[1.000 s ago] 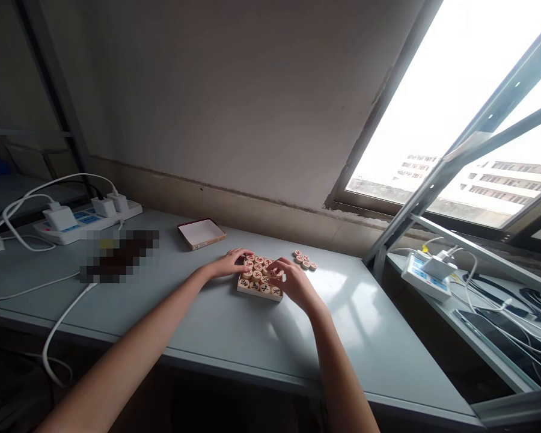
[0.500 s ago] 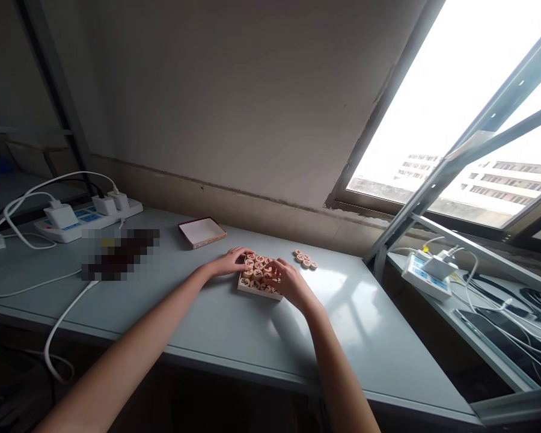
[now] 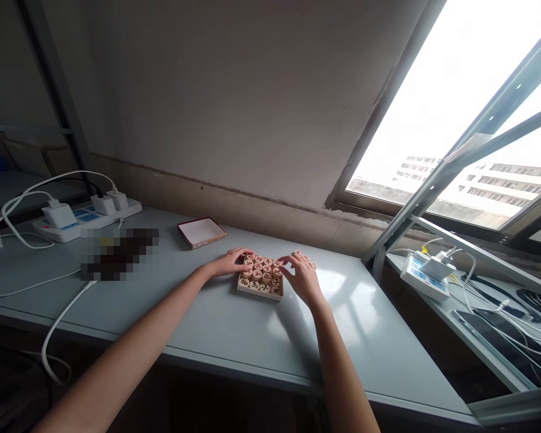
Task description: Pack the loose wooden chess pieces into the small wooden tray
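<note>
A shallow open box of round wooden Chinese chess pieces sits on the table, the pieces in rows with red or black characters facing up. My left hand grips the box's left side, with the fingers at the far corner and the thumb on the near side. Around the box's right far corner my right hand is curved, thumb and fingers apart, with no piece visible in it. Several loose chess pieces lie behind the right hand, which partly hides them.
The box lid lies inner side up at the back left of the grey table. A power strip with white chargers and cables stands at the left. Another power strip rests on a surface at the right, beyond a metal post.
My right hand has moved from over the box's right-hand pieces to its right far corner, uncovering the pieces there and hiding part of the loose group. The left hand stays in place.
</note>
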### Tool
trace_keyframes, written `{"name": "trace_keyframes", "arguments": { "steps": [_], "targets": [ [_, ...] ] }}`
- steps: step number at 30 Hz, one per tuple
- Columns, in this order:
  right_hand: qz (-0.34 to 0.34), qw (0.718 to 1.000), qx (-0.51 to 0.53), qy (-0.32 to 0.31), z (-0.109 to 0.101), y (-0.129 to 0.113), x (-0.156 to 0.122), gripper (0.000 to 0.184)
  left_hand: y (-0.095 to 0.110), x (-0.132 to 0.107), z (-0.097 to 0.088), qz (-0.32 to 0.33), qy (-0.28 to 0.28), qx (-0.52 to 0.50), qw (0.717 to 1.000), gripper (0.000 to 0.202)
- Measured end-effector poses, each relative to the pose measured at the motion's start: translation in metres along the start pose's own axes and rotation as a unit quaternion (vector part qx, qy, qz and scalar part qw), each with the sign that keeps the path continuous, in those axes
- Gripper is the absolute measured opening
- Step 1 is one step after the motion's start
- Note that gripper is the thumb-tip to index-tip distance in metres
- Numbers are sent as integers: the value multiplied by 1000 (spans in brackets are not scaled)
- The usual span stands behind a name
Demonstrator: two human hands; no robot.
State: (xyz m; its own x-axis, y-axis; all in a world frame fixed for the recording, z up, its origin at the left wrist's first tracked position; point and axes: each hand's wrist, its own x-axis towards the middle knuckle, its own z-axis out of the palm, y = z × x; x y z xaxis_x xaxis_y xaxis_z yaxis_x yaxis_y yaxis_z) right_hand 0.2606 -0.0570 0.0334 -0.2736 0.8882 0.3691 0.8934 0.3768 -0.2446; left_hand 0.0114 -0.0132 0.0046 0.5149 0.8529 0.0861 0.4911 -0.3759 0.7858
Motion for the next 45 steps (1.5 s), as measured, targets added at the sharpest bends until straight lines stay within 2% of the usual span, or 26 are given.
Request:
{"name": "trace_keyframes", "arguments": {
  "steps": [2,5,7,13,19,25,29,31,34,38,45],
  "targets": [
    [60,996,-64,35,9,17,0,31,0,0,0,0,-1,-2,1000,56],
    [152,982,-114,-13,23,38,-2,42,-2,0,1,12,0,-10,1000,56],
    [175,976,-126,-40,28,45,-3,41,-4,1,1,19,1,-12,1000,55],
    [112,982,-154,-9,18,36,-3,31,-13,5,3,14,-3,-8,1000,57],
    [123,988,-90,-25,14,35,-2,26,-13,5,2,13,-1,-13,1000,57],
    [112,993,42,-25,5,32,0,15,-11,5,2,12,-3,-10,1000,57],
    [29,974,216,-55,-12,13,-1,21,-10,5,1,11,-5,-3,1000,56],
    [0,961,264,-81,-18,4,-3,24,-9,4,1,14,-4,-4,1000,56],
    [-2,959,258,-114,-21,-3,-5,23,-8,4,1,15,-3,-8,1000,56],
    [-8,959,243,-147,-16,-1,-4,17,-8,5,2,15,-2,-9,1000,56],
    [-28,973,193,-126,-9,4,-4,18,-10,6,2,20,-1,-3,1000,56]
  ]
}}
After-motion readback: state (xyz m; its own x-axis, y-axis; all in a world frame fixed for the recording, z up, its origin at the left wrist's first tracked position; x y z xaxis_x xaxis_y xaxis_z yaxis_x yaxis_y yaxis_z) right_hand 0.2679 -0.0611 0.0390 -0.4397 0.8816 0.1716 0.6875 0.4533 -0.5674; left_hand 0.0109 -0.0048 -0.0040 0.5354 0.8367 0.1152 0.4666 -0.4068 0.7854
